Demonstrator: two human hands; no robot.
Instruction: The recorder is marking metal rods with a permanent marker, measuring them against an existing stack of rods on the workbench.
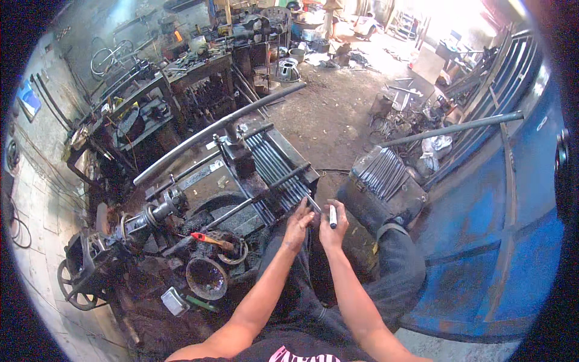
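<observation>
From above, I see a cluttered metal workshop. My left hand (297, 224) rests with fingers spread flat on the near ends of a bundle of thin dark steel rods (278, 172), apparently to steady them and keep the ends level. The rods lie side by side on a grimy worktop (199, 181), with a bar (259, 196) crossing over them. My right hand (332, 224), just beside the left, is closed around a white marker pen (332, 216) (tip pointing down), poised close to the rod ends as if for marking. A long curved pipe (217, 130) lies behind them.
</observation>
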